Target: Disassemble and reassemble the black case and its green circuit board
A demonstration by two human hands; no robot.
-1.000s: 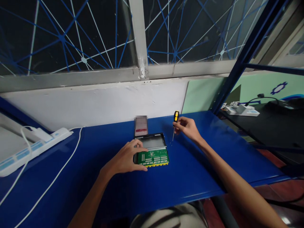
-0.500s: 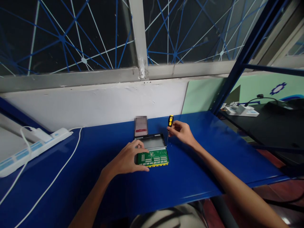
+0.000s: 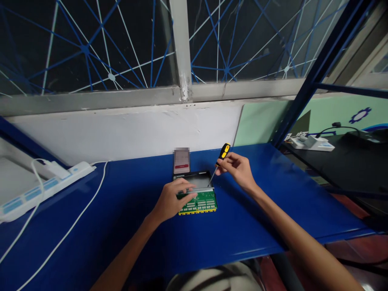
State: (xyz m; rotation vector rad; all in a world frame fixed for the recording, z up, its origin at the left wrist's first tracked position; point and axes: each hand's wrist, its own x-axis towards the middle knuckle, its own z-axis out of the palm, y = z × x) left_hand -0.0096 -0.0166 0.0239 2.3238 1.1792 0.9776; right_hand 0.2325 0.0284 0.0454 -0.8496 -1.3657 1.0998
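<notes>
A green circuit board [image 3: 202, 202] lies in a shallow dark case [image 3: 194, 177] on the blue table [image 3: 121, 226]. My left hand [image 3: 174, 198] rests on the board's left side, fingers curled over its upper edge. My right hand [image 3: 238, 167] pinches a small screwdriver [image 3: 220, 158] with a yellow and black handle. The screwdriver is tilted and its tip touches the board's far right corner.
A small pink and white box [image 3: 181, 160] stands behind the case against the white wall. A white power strip [image 3: 39, 190] with a cable [image 3: 75, 224] lies at the left. A blue post [image 3: 315, 68] rises at the right; a dark table [image 3: 342, 161] holds devices beyond it.
My right hand brought the screwdriver from the table right of the case to the board's far right corner and tilted it. My left hand slid further onto the board.
</notes>
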